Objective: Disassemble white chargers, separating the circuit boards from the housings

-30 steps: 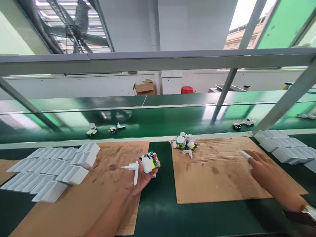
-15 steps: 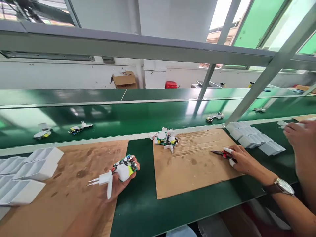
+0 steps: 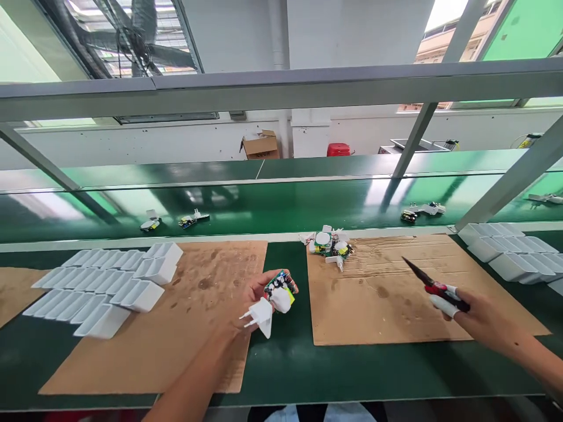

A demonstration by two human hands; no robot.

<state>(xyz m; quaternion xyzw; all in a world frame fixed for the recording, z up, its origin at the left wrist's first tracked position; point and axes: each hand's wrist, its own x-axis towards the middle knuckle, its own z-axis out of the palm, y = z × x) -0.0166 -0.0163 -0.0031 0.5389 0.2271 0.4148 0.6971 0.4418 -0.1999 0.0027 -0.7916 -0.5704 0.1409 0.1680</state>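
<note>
My left hand [image 3: 257, 290], at the inner edge of the left cardboard sheet, is closed around a small circuit board [image 3: 281, 290] crowded with components, with white and yellow parts on it. Beside the board hangs a white two-pin plug piece [image 3: 260, 316], its pins pointing left. My right hand [image 3: 468, 310] wears white covers on thumb and finger and grips pointed pliers [image 3: 433, 286] with red and black handles. Their dark tip points up and left over the right cardboard sheet [image 3: 373, 316]. A cluster of similar boards with white parts [image 3: 329, 243] lies on that sheet's far left corner.
Rows of white plastic housings [image 3: 145, 293] cover part of the left cardboard sheet [image 3: 189, 351]; more housings [image 3: 512, 252] stand at far right. Several board-and-plug pieces [image 3: 424, 211] rest on the green surface behind. A metal frame beam [image 3: 281, 91] crosses above, with slanted posts.
The view has swung left, shifting the scene rightward. My right hand has lifted the pliers from near the cardboard. Another person's hand at far right is out of view. My left hand keeps the board.
</note>
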